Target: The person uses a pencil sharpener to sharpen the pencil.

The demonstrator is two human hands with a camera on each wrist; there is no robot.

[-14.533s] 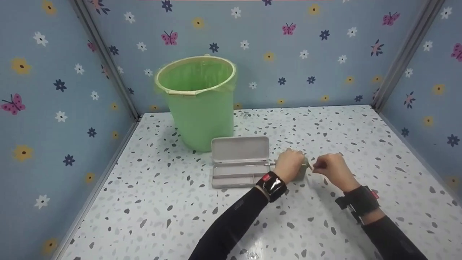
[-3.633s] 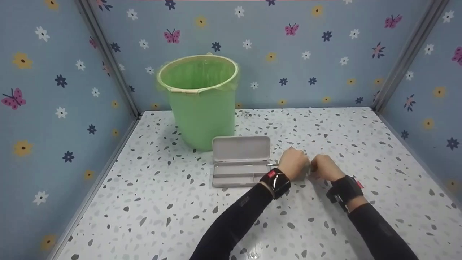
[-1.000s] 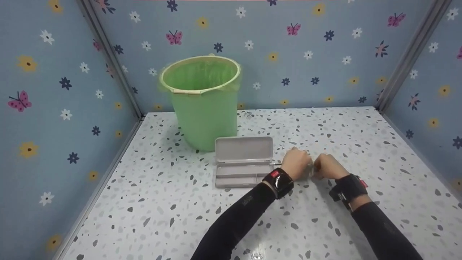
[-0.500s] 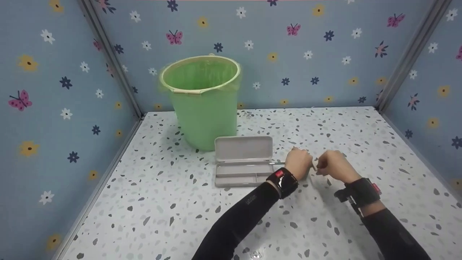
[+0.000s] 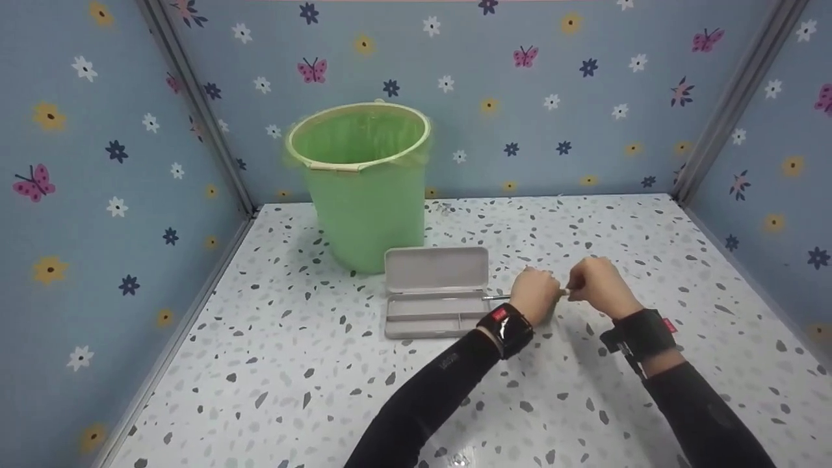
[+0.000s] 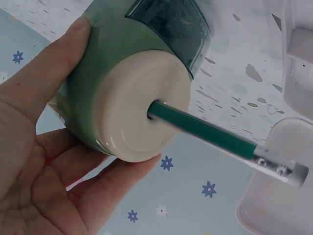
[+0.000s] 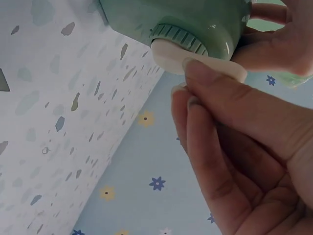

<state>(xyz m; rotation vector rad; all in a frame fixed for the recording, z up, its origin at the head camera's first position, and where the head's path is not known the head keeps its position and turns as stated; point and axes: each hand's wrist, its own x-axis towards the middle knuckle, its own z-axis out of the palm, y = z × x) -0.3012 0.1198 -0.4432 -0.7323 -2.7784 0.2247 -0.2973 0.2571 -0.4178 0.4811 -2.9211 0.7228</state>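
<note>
In the left wrist view my left hand (image 6: pixel 54 152) grips a green crank pencil sharpener (image 6: pixel 110 44), fingers and thumb curled round its body. A dark green pencil (image 6: pixel 210 129) with a metal end sticks out of the hole in the cream front. At the sharpener's back, in the right wrist view, is a cream crank handle (image 7: pixel 173 55). My right hand (image 7: pixel 244 152) pinches the crank's outer end between thumb and fingers, which partly cover it. In the head view the left hand hides most of the sharpener.
Left of the hands lies an open grey pencil case (image 5: pixel 436 270) with a divided tray, close to the pencil's end. Behind it stands a green bin (image 5: pixel 367 214) with a liner. Patterned panels (image 5: pixel 494 130) border the speckled table (image 5: pixel 292 390).
My right hand has gone through differing positions beside the sharpener, and the crank handle's angle has changed. It is higher now than half a second ago. My left hand stays nearly in place.
</note>
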